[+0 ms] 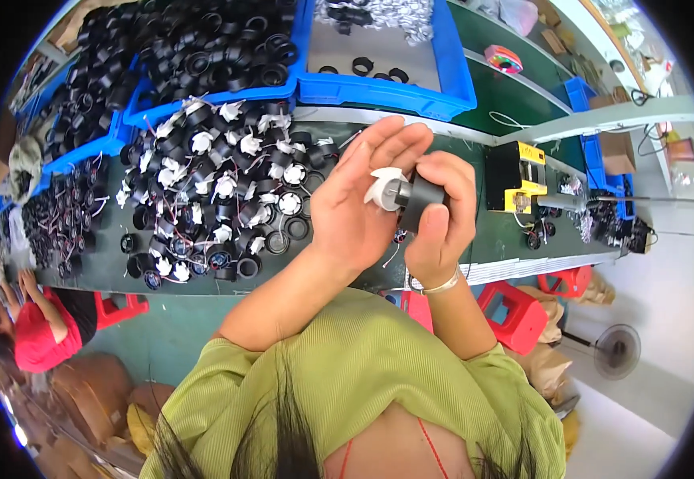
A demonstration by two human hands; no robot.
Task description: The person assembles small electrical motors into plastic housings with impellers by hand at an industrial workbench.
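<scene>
In front of my chest, my right hand point(447, 195) grips a small black cylindrical housing point(424, 204) between thumb and fingers. From the housing's left side, a white bladed impeller point(387, 190) on a metal shaft points at my left palm. My left hand point(349, 195) is open beside it, fingers stretched up and palm turned toward the impeller. Whether the palm touches the blades, I cannot tell. Just left of my hands, a heap of black housings with white impellers and thin wires point(223, 188) covers part of the dark green table point(275, 275).
Behind the heap, a blue bin point(211, 106) brims with black rings. Another blue bin point(387, 94) has silvery parts and a few rings. A yellow-and-black machine point(525, 180) stands to the right. Red stools point(514, 315) are below the table; a person in red point(43, 327) works far left.
</scene>
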